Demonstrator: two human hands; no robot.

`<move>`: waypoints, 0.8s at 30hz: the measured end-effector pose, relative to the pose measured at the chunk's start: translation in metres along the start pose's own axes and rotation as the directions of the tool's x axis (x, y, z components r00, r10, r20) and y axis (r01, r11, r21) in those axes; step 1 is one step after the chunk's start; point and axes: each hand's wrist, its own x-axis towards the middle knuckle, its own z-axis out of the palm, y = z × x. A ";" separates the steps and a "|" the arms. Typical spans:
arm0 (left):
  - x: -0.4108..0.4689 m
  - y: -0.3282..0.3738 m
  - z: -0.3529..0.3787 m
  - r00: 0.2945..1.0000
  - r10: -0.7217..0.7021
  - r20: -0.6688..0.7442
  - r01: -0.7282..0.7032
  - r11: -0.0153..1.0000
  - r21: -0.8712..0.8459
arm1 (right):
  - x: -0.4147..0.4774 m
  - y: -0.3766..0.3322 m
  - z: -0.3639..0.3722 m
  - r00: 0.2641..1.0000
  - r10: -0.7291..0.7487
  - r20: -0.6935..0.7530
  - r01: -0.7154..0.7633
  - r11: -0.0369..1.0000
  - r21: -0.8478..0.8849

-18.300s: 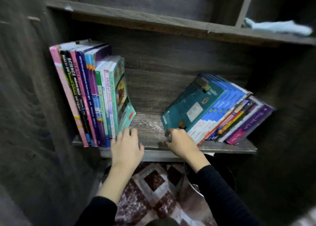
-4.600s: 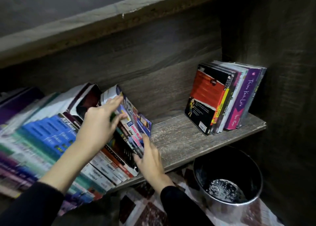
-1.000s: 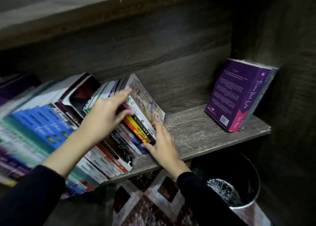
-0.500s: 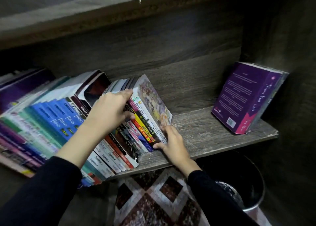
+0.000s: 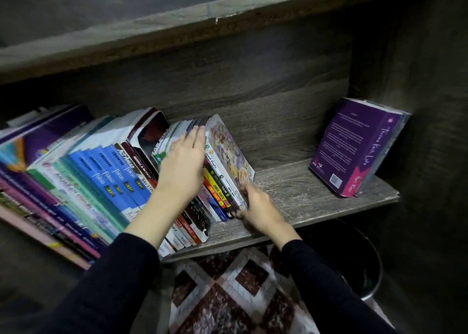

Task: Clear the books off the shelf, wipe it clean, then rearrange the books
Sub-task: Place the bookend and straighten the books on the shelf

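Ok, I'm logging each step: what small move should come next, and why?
Probably the right hand reaches for the purple book: it leans alone at the right end of the shelf, apart from the row of books that the left hand steadies with flat fingers.

The picture is dim, with a weak, cool light that seems to come from the camera's side. It falls most on the left hand point(image 5: 183, 166), the right hand point(image 5: 255, 204) and the spines of the row of books point(image 5: 101, 181). The right wall point(image 5: 430, 106) and the space under the shelf point(image 5: 304, 194) sink into deep shadow. The right hand is smeared by motion, so its fingers cannot be made out. At the left edge the books look blurred and stretched by the wide lens.
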 end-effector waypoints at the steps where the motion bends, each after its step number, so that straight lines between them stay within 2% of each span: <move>1: -0.001 0.008 -0.002 0.999 0.025 -0.021 -0.024 0.999 0.038 | -0.004 0.001 -0.006 1.000 -0.007 0.010 0.008 1.000 -0.020; 4: 0.003 0.034 -0.005 0.995 0.099 -0.029 -0.096 0.992 0.083 | -0.019 0.009 -0.030 0.994 0.014 -0.112 -0.022 0.997 -0.074; 6: 0.008 0.053 -0.006 0.992 0.128 -0.021 -0.127 0.992 0.022 | -0.029 0.018 -0.049 0.942 0.081 -0.326 -0.106 0.993 -0.060; 8: 0.015 0.074 -0.004 0.989 0.150 -0.012 -0.150 0.987 -0.053 | -0.039 0.031 -0.066 0.809 0.122 -0.575 -0.129 0.991 0.029; 10: 0.020 0.097 0.000 0.983 0.185 0.004 -0.184 0.975 -0.123 | -0.045 0.049 -0.078 0.645 0.169 -0.745 -0.117 0.986 0.123; 11: 0.026 0.112 0.001 0.974 0.225 0.001 -0.222 0.962 -0.159 | -0.048 0.059 -0.084 0.577 0.207 -0.790 -0.130 0.978 0.162; 13: 0.036 0.139 0.002 0.956 0.293 -0.017 -0.288 0.924 -0.250 | -0.051 0.076 -0.093 0.504 0.293 -0.812 -0.169 0.956 0.240; 15: 0.050 0.163 0.003 0.938 0.343 -0.046 -0.336 0.870 -0.360 | -0.050 0.089 -0.098 0.499 0.362 -0.787 -0.169 0.932 0.321; 18: 0.073 0.202 0.004 0.898 0.429 -0.101 -0.419 0.759 -0.498 | -0.048 0.104 -0.104 0.536 0.423 -0.730 -0.142 0.898 0.416; 21: 0.093 0.236 0.005 0.863 0.484 -0.147 -0.479 0.690 -0.543 | -0.042 0.114 -0.105 0.588 0.461 -0.664 -0.134 0.866 0.483; 24: 0.108 0.265 0.007 0.834 0.526 -0.165 -0.526 0.671 -0.523 | -0.036 0.120 -0.103 0.587 0.475 -0.655 -0.100 0.846 0.524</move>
